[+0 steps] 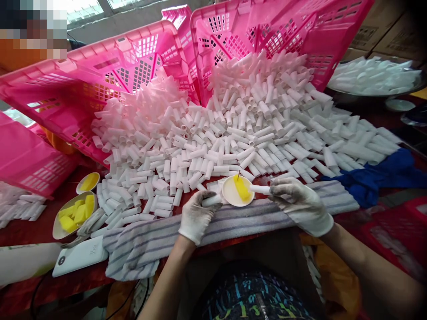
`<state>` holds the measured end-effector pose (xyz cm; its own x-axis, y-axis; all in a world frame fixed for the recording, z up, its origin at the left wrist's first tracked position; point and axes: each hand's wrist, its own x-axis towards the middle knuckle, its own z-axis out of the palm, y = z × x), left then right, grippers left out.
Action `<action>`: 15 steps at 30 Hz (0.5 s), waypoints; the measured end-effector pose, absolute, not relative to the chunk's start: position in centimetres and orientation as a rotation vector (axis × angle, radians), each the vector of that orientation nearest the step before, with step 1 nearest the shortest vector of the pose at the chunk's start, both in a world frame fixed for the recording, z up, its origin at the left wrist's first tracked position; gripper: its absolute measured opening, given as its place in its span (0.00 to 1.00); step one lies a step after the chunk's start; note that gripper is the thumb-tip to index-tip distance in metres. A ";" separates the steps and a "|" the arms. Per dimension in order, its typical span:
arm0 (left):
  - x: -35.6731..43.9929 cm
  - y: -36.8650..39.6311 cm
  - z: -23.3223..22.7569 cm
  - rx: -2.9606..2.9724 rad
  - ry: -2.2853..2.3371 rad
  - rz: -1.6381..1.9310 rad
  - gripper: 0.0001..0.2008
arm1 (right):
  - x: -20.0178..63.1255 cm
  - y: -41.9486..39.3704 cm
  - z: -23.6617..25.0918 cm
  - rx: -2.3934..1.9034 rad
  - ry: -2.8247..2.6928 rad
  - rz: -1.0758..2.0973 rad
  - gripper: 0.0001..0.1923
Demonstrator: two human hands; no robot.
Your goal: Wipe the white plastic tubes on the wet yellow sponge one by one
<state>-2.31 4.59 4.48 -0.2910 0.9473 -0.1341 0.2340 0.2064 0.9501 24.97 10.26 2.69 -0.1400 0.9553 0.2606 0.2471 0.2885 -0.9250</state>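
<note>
My left hand (199, 217), in a whitish work glove, is closed round a short white plastic tube (212, 201) just left of a small cream dish (229, 195). In that dish lies a yellow block (242, 189) with a thin dark stick standing out of its top. From the right, my gloved right hand (298, 203) pinches another white tube (260, 190). Its free end reaches over the dish's rim, close to the yellow block; whether they touch I cannot tell. A big heap of similar white tubes (207, 151) spreads just beyond both hands.
Two tipped pink crates (167, 40) spill tubes from behind. A striped towel (140, 249) lies along the front edge. At left are a bowl (57, 229) of yellow pieces and a white power bank (82, 257). A blue cloth (383, 175) lies right, below a heaped basin (373, 78).
</note>
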 end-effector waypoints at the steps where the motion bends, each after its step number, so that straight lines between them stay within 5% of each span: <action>1: -1.9 4.5 4.9 1.024 1.617 1.156 0.18 | 24.9 9.8 2.9 -1.138 -1.496 0.955 0.11; 6: 0.9 4.3 6.6 0.769 1.351 1.161 0.21 | 23.6 8.5 4.5 -1.225 -1.118 1.303 0.24; 15: 3.0 4.0 6.5 0.914 1.277 1.058 0.14 | 22.6 8.1 7.5 -1.264 -1.055 1.364 0.30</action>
<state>2.98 3.97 6.54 -0.0104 0.9587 -0.2842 -0.1009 0.2818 0.9541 22.60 8.13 7.45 -0.0003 0.9865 -0.1641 -0.0892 -0.1634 -0.9825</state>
